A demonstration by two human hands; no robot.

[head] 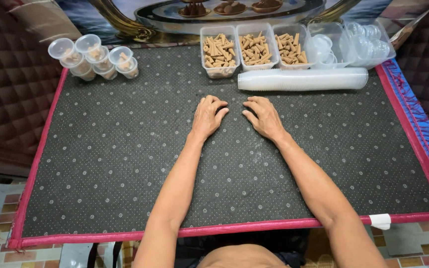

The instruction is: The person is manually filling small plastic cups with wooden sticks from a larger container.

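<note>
At the far left corner of the dark grey dotted mat with a pink fabric border (100, 164) sits a cluster of small clear plastic lidded cups (94, 57), stacked and leaning together, each holding a few tan pieces. Toward the middle, the left hand (208, 117) lies palm down on the mat, fingers loosely curled, holding nothing. Just beside it, nearly touching at the fingertips, the right hand (263, 117) rests the same way, flat and empty. Beyond the hands, along the mat's far edge, stand three clear rectangular plastic tubs of tan, cone-shaped incense pieces (253, 49), set side by side and touching; the cones look matte and rough, heaped at all angles. To their right are two more clear tubs of round transparent plastic lids (353, 43), glossy and nested. In front of the tubs lies a long sleeve of stacked translucent white plastic cups (303, 79) on its side, near the right hand's fingertips but apart from them.
</note>
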